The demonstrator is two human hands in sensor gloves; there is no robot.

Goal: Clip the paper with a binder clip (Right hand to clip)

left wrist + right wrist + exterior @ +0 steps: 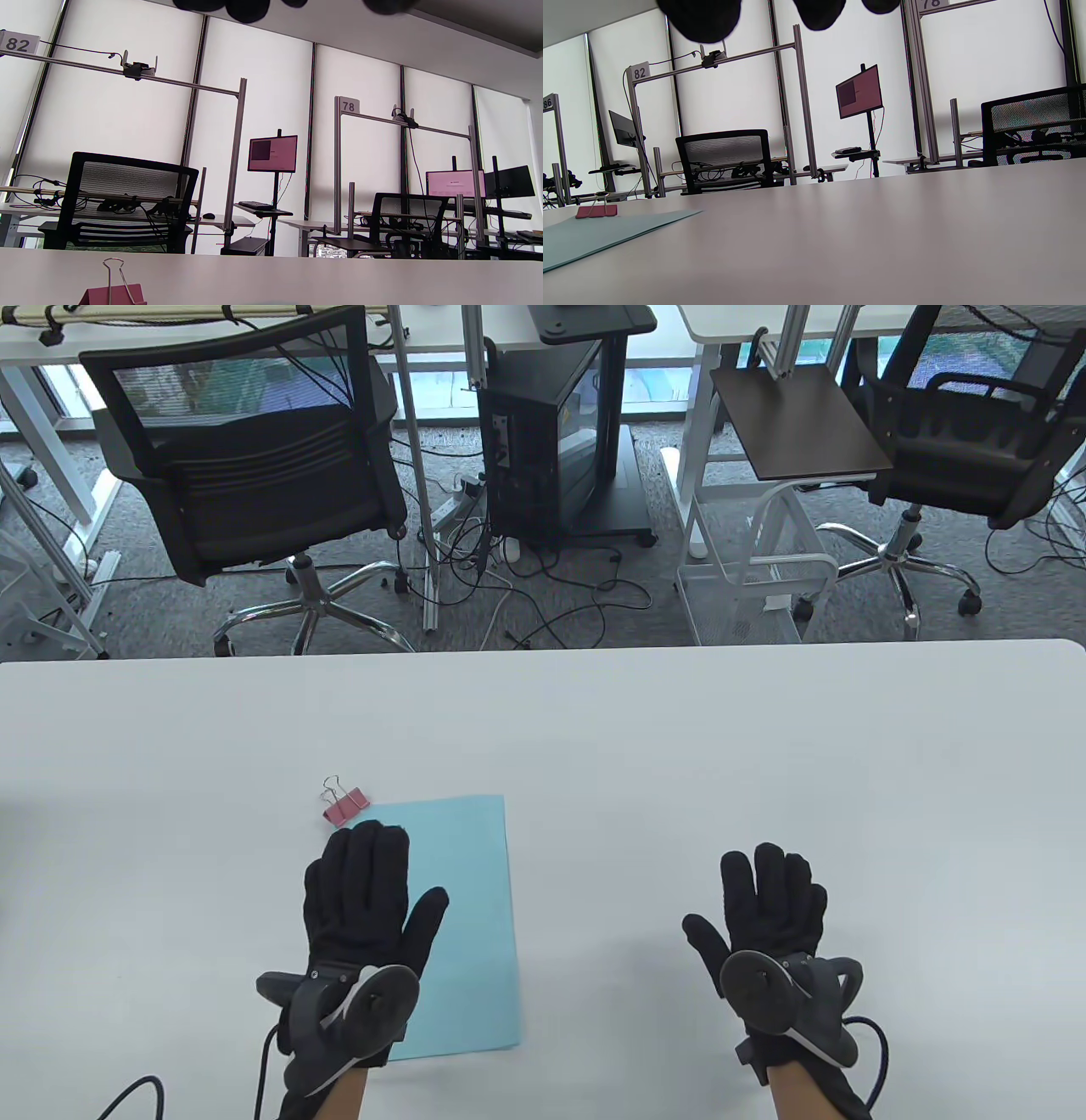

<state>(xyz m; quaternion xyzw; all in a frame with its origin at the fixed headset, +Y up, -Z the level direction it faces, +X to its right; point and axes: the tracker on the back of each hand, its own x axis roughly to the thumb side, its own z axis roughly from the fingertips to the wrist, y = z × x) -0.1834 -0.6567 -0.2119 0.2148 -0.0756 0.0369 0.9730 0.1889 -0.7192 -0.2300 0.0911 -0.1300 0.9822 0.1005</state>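
A light blue sheet of paper [467, 916] lies flat on the white table [679, 746]. A pink binder clip [344, 804] with wire handles lies at the sheet's far left corner; I cannot tell whether it grips the paper. My left hand [361, 891] rests flat, fingers spread, on the left part of the paper, just short of the clip. My right hand [768, 903] lies flat and empty on the bare table to the right of the paper. The clip also shows in the left wrist view [112, 292] and in the right wrist view [597, 210], as does the paper [594, 237].
Beyond the table's far edge stand two black office chairs [254, 475] [967, 441], a computer tower [543, 432], a small white cart [764, 526] and loose floor cables.
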